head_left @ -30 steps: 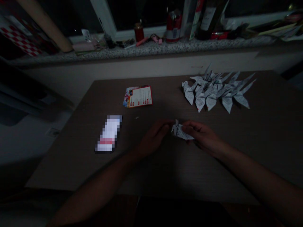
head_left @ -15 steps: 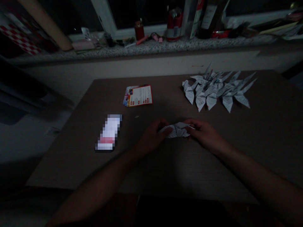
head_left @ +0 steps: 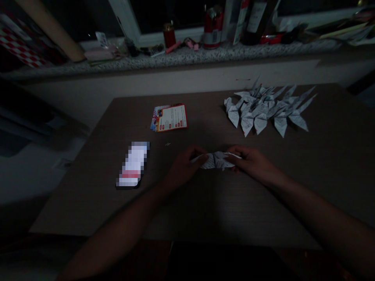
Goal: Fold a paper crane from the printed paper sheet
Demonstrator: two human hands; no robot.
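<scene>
Between my two hands is a folded paper crane [head_left: 216, 160] made from printed white paper, held just above the table. My left hand [head_left: 190, 160] pinches its left end, thumb on top and fingers behind. At the opposite end my right hand [head_left: 246, 159] grips the paper the same way, its thumb pressed near the middle. Creases and a dark fold line show at the centre of the paper. Farther back on the right stands a cluster of several finished paper cranes [head_left: 260, 111] of the same printed paper, with pointed wings and tails.
A phone [head_left: 133, 164] with a lit, blurred screen lies left on the wooden table [head_left: 88, 195]. Behind it is a small stack of printed cards [head_left: 171, 117]. Along the stone windowsill [head_left: 190, 58] stand a red can [head_left: 213, 29], a dark bottle [head_left: 254, 23] and a candle jar [head_left: 169, 36].
My hands have drawn slightly apart, and the held paper spreads wider and flatter between them. The whole view has shifted a little; the phone, cards and other cranes stay put on the table.
</scene>
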